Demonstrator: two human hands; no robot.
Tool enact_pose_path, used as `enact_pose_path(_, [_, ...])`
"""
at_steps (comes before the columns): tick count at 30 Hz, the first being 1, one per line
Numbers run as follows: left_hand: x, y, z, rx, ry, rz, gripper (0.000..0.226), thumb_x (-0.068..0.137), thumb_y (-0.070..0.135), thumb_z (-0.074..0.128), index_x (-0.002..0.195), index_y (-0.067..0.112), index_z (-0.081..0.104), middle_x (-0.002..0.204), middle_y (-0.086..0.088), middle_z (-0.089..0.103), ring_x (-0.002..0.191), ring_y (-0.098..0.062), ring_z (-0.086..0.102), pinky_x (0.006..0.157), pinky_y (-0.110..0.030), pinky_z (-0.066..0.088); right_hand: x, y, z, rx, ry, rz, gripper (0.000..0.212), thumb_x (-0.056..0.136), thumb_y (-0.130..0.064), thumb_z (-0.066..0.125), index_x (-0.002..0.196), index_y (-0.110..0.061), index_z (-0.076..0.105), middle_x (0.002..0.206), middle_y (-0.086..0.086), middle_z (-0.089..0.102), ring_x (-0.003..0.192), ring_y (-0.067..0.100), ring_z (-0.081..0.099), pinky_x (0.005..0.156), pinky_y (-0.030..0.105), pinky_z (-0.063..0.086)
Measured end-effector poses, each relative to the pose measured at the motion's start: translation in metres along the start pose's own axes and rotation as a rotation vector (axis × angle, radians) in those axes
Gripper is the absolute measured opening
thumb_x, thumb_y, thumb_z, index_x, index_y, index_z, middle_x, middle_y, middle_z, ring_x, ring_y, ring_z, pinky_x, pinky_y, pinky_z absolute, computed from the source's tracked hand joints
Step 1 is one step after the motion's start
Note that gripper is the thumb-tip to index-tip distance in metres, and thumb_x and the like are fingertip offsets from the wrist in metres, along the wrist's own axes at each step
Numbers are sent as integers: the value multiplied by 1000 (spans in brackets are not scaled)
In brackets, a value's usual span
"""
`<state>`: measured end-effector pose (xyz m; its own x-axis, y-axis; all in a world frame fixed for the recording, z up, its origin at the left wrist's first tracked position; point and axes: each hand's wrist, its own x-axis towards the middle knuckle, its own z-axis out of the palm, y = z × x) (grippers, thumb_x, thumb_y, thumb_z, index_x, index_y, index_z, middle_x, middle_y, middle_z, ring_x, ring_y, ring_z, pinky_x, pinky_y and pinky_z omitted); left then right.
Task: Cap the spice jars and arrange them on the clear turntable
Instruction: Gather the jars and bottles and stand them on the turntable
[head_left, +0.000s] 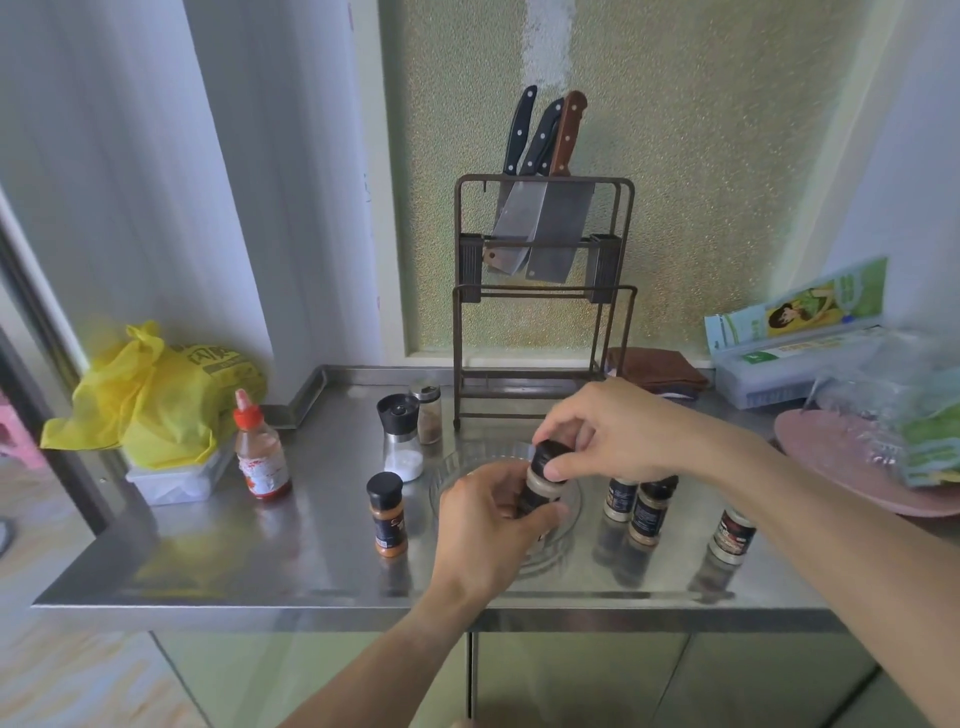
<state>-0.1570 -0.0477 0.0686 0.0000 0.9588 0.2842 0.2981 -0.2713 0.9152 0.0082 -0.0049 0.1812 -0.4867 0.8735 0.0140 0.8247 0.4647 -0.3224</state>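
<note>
Above the clear turntable (457, 467) my left hand (488, 525) grips the body of a pale-spice jar (540, 486). My right hand (613, 431) pinches that jar's black cap (548, 453) from above. An orange-spice jar (387, 514) with a black cap stands left of the turntable. Right of it stand two dark-labelled jars (647, 512) close together, their tops partly hidden by my right hand. A red-labelled jar (731, 535) stands further right, its top hidden by my right forearm.
A salt grinder (399, 436) and a small shaker (429, 415) stand behind the turntable. A knife rack (543, 291) with cleavers is at the back. A red sauce bottle (260, 452) and yellow bag (150, 395) sit left; a pink plate (841, 467) sits right.
</note>
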Motion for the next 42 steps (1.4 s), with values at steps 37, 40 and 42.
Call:
enact_pose_path(37, [23,-149,-179,253,322,-349,63,66,15,75,127,23,60,120,8,67,109,-11,65,96,-29,52,147,-34,125,415,235,287,48,88,-37,75,131,-23,60,114,-6,68,98,12,67,85,32,51])
enact_pose_path(40, [27,-144,-206,281,583,-295,46,76,5,73,119,22,64,112,9,66,102,-15,68,88,-32,56,161,-34,129,441,248,307,55,84,-39,79,132,-21,59,120,-3,67,100,14,66,87,34,52])
enact_pose_path(42, [42,-143,-221,342,671,-273,47,80,15,79,123,18,61,111,10,60,109,-22,64,94,-42,55,173,-37,134,450,249,320,65,80,-41,82,135,-18,56,126,1,66,108,18,65,94,38,52])
